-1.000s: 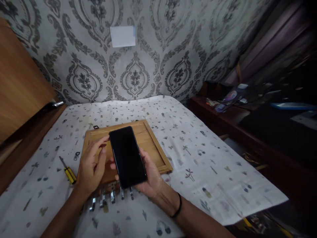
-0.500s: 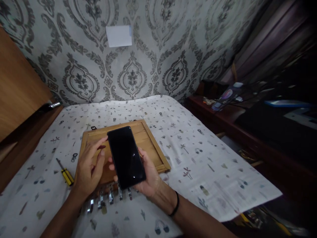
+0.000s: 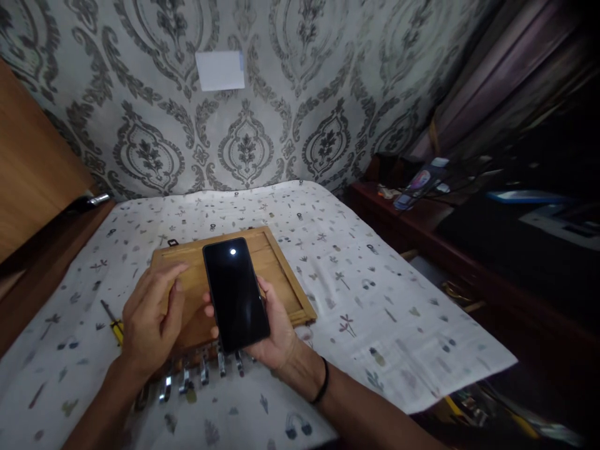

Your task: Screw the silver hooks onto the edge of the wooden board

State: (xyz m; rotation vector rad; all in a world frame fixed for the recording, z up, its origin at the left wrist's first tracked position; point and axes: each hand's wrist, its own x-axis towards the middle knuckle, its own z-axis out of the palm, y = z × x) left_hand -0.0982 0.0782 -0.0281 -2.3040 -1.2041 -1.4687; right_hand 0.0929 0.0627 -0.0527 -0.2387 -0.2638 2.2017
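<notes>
My right hand (image 3: 276, 328) grips a black smartphone (image 3: 235, 294) from below, its dark screen facing up with a small white light spot near the top. My left hand (image 3: 150, 319) hovers just left of the phone, apart from it, fingers loosely curled and empty. Both hands are above a wooden board (image 3: 285, 275) lying flat on the patterned cloth. A row of metal hooks (image 3: 201, 372) sticks out from the board's near edge. A black band sits on my right wrist.
A yellow-handled screwdriver (image 3: 112, 322) lies on the cloth (image 3: 375, 300) left of the board. A wooden panel (image 3: 32, 169) stands at the left. A dark wooden shelf (image 3: 422, 219) with small items runs along the right. Patterned wallpaper with a white card is behind.
My left hand has drawn back to the left, away from the phone's edge. A small white light spot has appeared on the phone screen. The view has shifted slightly.
</notes>
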